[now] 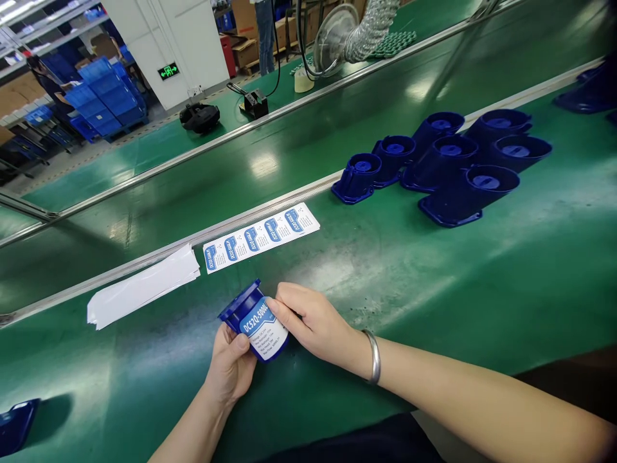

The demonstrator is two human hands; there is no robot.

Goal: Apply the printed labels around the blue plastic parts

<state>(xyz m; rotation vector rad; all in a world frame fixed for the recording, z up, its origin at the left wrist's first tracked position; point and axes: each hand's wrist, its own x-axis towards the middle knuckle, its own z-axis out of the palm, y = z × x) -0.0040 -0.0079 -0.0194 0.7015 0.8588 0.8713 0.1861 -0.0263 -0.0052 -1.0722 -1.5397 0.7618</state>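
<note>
A smooth green worktable [385, 276] fills most of the view, its surface shiny with pale reflections and marked by some small dark specks. From the lower right the right hand [315, 321] reaches in with the forearm laid long and slanting, the wrist nearly straight. Its thumb rests on the upper right edge of a label [264, 331], while the other fingers are bent inward; whether they pinch something, I cannot tell, because the hand covers this place.

The left hand [231, 366] rises from the bottom edge, palm turned toward the cup. Its thumb lies over the near side of a blue cup [241, 305], and its fingers are curled under and behind, so the cup is gripped between them.

Farther to the right stands a group of dark blue housings [453, 199], glossy, round at the top and with flat angular flanges below. Toward the back edge lie a stack of thin white papers [144, 286], slightly curled, and a flat label sheet [263, 238] with blue and white print.

The cup is tilted above the table, between the two hands; it is rounded, with a flange. The label follows its curve. Smallest is a smooth silvery bangle [373, 357] around the right wrist.
</note>
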